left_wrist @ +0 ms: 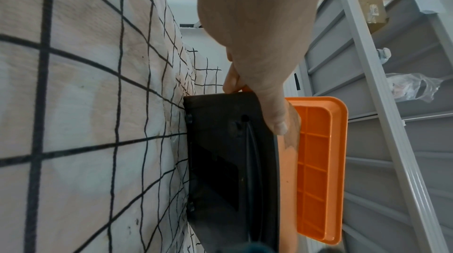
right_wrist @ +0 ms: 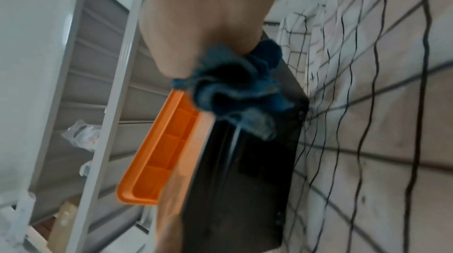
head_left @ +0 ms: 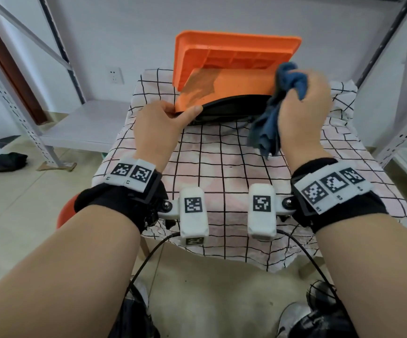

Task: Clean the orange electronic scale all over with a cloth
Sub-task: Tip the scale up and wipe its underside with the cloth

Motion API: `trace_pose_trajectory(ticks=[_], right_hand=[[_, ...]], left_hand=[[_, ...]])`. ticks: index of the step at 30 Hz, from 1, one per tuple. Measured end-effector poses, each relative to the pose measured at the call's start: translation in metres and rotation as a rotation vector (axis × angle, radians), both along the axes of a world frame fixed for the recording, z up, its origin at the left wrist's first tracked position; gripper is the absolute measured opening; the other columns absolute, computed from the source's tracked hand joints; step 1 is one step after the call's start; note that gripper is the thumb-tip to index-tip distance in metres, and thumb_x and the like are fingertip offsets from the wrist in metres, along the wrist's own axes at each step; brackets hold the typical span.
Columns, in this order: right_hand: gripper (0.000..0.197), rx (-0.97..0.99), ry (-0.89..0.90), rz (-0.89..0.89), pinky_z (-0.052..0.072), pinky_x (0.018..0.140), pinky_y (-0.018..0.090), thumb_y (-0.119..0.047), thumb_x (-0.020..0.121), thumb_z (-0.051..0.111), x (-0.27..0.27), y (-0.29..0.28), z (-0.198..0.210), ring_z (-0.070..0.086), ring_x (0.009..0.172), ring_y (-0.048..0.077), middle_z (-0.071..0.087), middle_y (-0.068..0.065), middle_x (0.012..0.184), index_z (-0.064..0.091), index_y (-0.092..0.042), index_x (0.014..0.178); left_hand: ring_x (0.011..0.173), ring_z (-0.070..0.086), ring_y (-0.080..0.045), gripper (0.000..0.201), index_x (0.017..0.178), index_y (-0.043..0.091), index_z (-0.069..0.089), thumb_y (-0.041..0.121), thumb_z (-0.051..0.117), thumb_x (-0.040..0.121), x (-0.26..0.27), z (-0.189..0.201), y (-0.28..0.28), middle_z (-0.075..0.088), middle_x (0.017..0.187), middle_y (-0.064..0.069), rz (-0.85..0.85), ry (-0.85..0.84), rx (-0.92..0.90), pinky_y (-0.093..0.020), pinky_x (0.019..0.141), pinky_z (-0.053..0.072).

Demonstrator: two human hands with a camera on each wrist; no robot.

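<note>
While the left hand (head_left: 157,123) gripped the near left corner of the scale (head_left: 224,76), thumb laid along its lower edge and fingers curled round behind, the scale stood tipped up on the far part of the checked tablecloth (head_left: 222,167). Its orange body faced the person, its ribbed orange tray (head_left: 238,48) rose towards the wall, and its black underside (left_wrist: 220,150) was turned towards the cloth-covered table. A darker, damp-looking patch (head_left: 200,86) marked the left part of the orange face.

The right hand (head_left: 302,103) was closed round a bunched blue cloth (head_left: 280,93), which it held against the right edge of the scale, with a loose tail hanging down towards the tablecloth. In the right wrist view the cloth (right_wrist: 235,90) sat at the corner where orange met black, though that picture was blurred.

Judging by this, the step in hand was wiping the right side and edge of the tilted scale. The underside and the ribbed tray probably remained to be done. The next move would call for the left hand to keep the scale steady on its edge while the cloth was drawn along the rim and into the ribs. A thin black cord (left_wrist: 250,170) ran along the underside and could snag the cloth.
</note>
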State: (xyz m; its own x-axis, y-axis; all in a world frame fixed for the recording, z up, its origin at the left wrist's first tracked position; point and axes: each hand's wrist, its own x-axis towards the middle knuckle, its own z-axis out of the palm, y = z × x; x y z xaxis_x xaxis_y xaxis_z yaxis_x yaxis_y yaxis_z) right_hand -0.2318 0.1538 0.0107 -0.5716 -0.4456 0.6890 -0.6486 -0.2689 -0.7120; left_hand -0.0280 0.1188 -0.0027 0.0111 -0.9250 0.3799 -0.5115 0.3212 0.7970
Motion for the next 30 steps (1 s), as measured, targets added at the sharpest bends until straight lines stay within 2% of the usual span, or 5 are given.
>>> trace_pose_trajectory(ticks=[7,14,18,22,30], right_hand=[[0.055,0.429,0.408,-0.062,0.023,0.113,0.040,-0.010,0.083,0.039,-0.002,-0.013,-0.025,0.035,0.131,0.033,0.040,0.012,0.144,0.044,-0.005,0.137],[0.034,0.237,0.062,0.431,0.050,0.084,0.031,0.004,0.080,0.043,0.019,0.003,-0.010,0.060,0.091,0.014,0.065,0.000,0.093,0.066,-0.016,0.093],[0.034,-0.085,-0.051,0.152,0.045,0.084,0.018,0.000,0.081,0.043,-0.004,0.005,-0.015,0.055,0.088,0.007,0.057,0.003,0.096,0.059,-0.027,0.092],[0.033,-0.095,0.029,-0.114,0.030,0.089,0.004,-0.003,0.081,0.042,-0.014,0.003,-0.029,0.045,0.098,0.015,0.043,0.008,0.103,0.063,-0.003,0.105],[0.019,0.017,0.022,0.204,0.037,0.081,0.015,-0.002,0.087,0.043,0.026,0.001,-0.028,0.046,0.088,0.011,0.048,0.002,0.096,0.057,-0.005,0.101]], left_hand=[[0.074,0.064,-0.024,0.047,0.079,0.014,0.068,0.061,0.066,0.074,0.001,-0.002,-0.002,0.069,0.075,-0.009,-0.011,0.004,-0.006,-0.043,0.073,0.053],[0.073,0.065,-0.018,0.046,0.081,0.017,0.068,0.062,0.066,0.072,0.000,-0.004,-0.007,0.070,0.076,-0.003,0.005,-0.008,-0.009,-0.039,0.072,0.054],[0.067,0.061,-0.016,0.052,0.082,0.015,0.069,0.065,0.064,0.071,0.003,-0.006,-0.012,0.066,0.069,0.001,-0.014,-0.010,-0.009,-0.034,0.064,0.050],[0.067,0.062,-0.019,0.052,0.078,0.015,0.069,0.066,0.064,0.071,0.003,-0.007,-0.013,0.067,0.068,-0.002,-0.019,-0.028,-0.013,-0.038,0.067,0.052],[0.071,0.064,-0.019,0.051,0.080,0.015,0.069,0.065,0.065,0.071,0.003,-0.006,-0.013,0.068,0.071,-0.002,-0.014,-0.033,-0.031,-0.037,0.069,0.053]])
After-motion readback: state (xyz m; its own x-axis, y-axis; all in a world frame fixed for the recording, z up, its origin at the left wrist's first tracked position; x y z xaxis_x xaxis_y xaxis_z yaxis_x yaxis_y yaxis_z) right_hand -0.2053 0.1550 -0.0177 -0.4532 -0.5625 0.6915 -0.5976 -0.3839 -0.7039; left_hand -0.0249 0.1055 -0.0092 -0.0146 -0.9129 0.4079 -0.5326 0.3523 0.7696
